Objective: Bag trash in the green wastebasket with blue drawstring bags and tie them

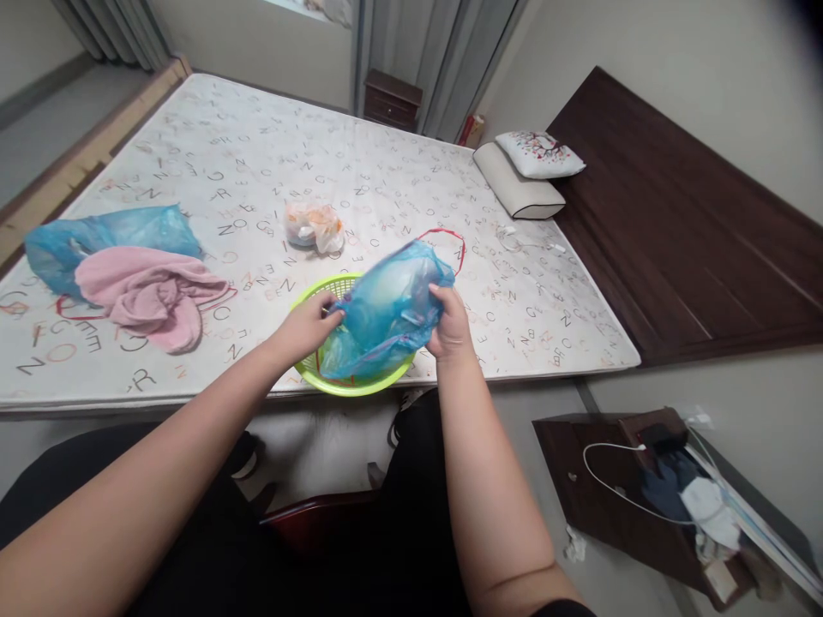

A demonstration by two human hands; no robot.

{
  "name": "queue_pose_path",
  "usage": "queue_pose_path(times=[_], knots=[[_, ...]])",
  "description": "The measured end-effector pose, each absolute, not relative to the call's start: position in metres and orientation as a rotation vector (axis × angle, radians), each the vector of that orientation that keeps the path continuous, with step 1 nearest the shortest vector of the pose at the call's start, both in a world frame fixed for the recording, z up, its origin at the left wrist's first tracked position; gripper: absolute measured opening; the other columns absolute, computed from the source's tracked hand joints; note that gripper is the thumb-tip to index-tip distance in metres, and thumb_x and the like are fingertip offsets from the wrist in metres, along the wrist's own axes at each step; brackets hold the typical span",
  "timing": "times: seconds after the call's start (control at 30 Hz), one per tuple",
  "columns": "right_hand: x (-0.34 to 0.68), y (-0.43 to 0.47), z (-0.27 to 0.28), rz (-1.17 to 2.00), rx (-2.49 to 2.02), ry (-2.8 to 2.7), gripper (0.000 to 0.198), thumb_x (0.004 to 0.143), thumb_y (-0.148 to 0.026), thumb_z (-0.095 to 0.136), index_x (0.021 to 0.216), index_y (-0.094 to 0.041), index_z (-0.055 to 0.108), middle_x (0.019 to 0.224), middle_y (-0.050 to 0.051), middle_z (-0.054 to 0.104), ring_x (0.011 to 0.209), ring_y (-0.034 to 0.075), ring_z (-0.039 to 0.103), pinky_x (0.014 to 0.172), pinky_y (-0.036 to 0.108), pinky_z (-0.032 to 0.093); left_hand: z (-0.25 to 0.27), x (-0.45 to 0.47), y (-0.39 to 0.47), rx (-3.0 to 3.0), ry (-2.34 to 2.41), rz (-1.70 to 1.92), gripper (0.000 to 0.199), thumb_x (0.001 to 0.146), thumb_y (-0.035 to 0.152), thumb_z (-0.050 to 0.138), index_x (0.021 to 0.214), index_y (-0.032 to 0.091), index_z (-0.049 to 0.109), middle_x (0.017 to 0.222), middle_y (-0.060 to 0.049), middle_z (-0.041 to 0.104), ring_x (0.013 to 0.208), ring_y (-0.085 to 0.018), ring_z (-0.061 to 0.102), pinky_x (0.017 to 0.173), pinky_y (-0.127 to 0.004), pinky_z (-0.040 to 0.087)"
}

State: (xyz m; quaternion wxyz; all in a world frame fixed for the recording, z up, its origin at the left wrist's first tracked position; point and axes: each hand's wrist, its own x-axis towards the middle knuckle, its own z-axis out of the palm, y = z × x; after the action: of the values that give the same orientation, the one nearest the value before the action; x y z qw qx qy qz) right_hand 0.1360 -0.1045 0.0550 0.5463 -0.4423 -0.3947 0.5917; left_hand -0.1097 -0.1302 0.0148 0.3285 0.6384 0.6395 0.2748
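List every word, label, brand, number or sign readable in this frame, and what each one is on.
"R": dark, on the white letter-printed mattress, near its front edge.
"N": dark, same mattress, front left corner.
"O": orange, same mattress, just right of that "N".
Many of the mattress's other scattered letters: too small or blurred to read surely.
Orange print on the small white plastic bag: unreadable.
Held translucent blue plastic bag: no legible text.

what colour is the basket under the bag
The basket is bright yellow-green, seen best in the head view.
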Motion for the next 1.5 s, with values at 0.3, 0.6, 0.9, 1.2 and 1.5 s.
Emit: queue_pose_path(times=[0.3,0.6,0.9,1.2,1.5], knots=[[0.161,-0.090,0.034,0.701,-1.470,-0.892,0.034,0.073,-0.025,0.056,0.107,-0.023,0.058,0.114,0.007,0.066,0.096,0.019,0.061,0.091,0.035,0.054,0.028,-0.139,-0.122,1.361,1.917,1.312,0.022,0.093,0.034,0.058,0.109,0.022,0.067,0.106,-0.004,0.074,0.090,-0.020,0.067,0.086,-0.032,0.053],[0.147,-0.108,0.052,0.211,-1.560,-1.537,0.086,0.084,-0.031,0.064,0.162,-0.028,0.028,0.167,0.018,0.030,0.158,0.037,0.027,0.123,0.065,0.030,0.031,-0.135,-0.126,1.389,1.573,1.235,0.034,0.091,0.045,0.059,0.108,0.020,0.074,0.091,-0.004,0.073,0.083,-0.020,0.067,0.081,-0.033,0.057],[0.141,-0.104,0.042,0.339,-1.524,-1.989,0.029,0.092,-0.023,0.060,0.118,-0.031,0.071,0.113,0.007,0.071,0.124,0.032,0.058,0.124,0.068,0.018,0.053,-0.120,-0.143,1.537,1.464,0.914,0.045,0.080,0.057,0.073,0.106,0.021,0.082,0.106,-0.008,0.080,0.100,-0.030,0.072,0.091,-0.039,0.060],[0.167,-0.103,0.047,0.286,-1.520,-1.455,0.015,0.089,-0.023,0.048,0.100,-0.025,0.058,0.102,0.007,0.064,0.098,0.022,0.059,0.094,0.039,0.047,0.042,-0.161,-0.134,1.932,1.812,0.904,0.051,0.077,0.021,0.063,0.126,0.026,0.075,0.107,-0.008,0.072,0.090,-0.025,0.067,0.095,-0.040,0.056],[0.187,-0.089,0.030,0.878,-1.495,-0.864,0.029,0.075,-0.027,0.055,0.103,-0.026,0.054,0.093,0.002,0.066,0.077,0.019,0.063,0.071,0.036,0.056,0.035,-0.189,-0.122,1.132,1.963,1.148,0.038,0.088,0.013,0.059,0.126,0.017,0.066,0.108,-0.007,0.071,0.073,-0.017,0.064,0.074,-0.042,0.063]])
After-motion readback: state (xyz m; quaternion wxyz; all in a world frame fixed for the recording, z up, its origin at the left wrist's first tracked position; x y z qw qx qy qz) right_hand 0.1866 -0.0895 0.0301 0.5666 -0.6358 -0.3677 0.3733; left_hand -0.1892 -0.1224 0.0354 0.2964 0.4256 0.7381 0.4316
